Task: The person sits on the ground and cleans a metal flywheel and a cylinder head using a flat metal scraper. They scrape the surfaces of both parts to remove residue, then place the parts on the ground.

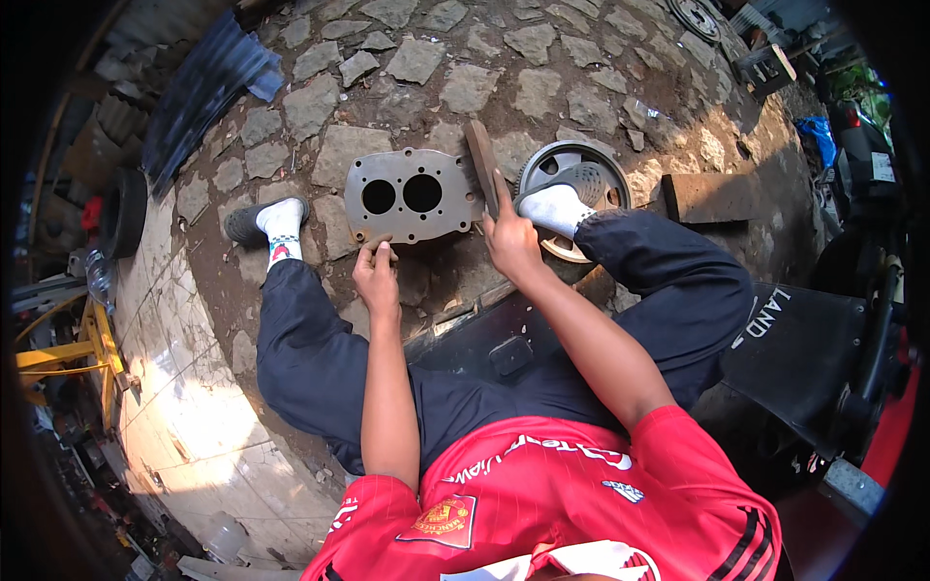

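Observation:
A grey metal housing point(453, 199) with two large round bores and small bolt holes around its flat face lies on the stone ground between my feet. My left hand point(376, 275) is closed at its near left rim, fingers curled against the edge. Just right of the housing, my right hand point(513, 240) grips the lower end of a brown bar point(477, 155), wooden by its look. One finger stretches along the bar, which tilts with its far end to the left. The bar overlaps the housing's right side; whether they touch I cannot tell.
A large toothed wheel point(545, 155) lies under my right foot. Beyond it rests a brown block point(712, 198). A dark flat panel point(465, 341) lies between my legs. Corrugated sheet point(208, 92) and a yellow metal frame point(97, 349) stand on the left.

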Motion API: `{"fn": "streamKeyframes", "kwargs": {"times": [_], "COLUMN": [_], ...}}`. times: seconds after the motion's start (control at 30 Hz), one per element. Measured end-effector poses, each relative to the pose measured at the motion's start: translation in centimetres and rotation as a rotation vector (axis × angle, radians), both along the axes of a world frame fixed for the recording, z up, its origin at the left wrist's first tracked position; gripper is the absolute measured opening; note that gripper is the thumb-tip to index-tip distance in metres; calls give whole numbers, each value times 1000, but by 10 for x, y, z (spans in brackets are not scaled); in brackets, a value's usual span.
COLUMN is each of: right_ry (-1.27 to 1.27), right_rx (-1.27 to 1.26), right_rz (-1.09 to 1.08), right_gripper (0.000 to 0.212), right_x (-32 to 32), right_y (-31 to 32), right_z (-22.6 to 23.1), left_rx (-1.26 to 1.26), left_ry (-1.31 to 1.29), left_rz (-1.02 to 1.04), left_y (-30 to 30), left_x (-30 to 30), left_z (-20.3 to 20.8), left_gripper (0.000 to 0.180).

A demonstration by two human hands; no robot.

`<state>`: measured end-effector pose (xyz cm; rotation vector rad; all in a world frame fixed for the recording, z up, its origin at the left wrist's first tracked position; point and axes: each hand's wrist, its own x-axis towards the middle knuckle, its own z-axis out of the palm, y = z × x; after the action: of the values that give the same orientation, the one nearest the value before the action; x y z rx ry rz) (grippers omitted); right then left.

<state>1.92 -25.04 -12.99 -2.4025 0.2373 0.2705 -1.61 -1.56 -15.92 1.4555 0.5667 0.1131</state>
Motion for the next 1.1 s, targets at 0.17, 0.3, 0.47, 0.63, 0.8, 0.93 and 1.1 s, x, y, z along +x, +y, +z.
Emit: {"fn": "streamKeyframes", "kwargs": {"times": [0.17, 0.3, 0.47, 0.63, 0.8, 0.93, 1.1], "right_ry": [60, 142, 48, -67, 98, -2, -20], "right_rx": [-19, 3, -8, -30, -1, -21, -13], "right_rz": [14, 34, -3, 18, 24, 27, 44], "right_gripper": [90, 89, 87, 86, 92, 88, 85], "right_x": [10, -46, 13, 20, -31, 12, 46], "right_y": [-5, -11, 12, 18, -8, 10, 24], "right_z": [2, 23, 9, -5, 21, 8, -1], "left_rx": [-17, -13, 6, 3, -12, -9, -17], "left_ry": [-21, 12, -11, 1, -12, 4, -29], "left_rz": [-2, 37, 6, 30, 79, 59, 25], "left_y": [2, 10, 5, 9, 17, 11, 7], "left_x": [-5, -7, -4, -9, -7, -4, -3], "left_z": [1, 3, 0, -1, 0, -4, -3], "left_gripper": [17, 18, 18, 19, 18, 18, 18]}}
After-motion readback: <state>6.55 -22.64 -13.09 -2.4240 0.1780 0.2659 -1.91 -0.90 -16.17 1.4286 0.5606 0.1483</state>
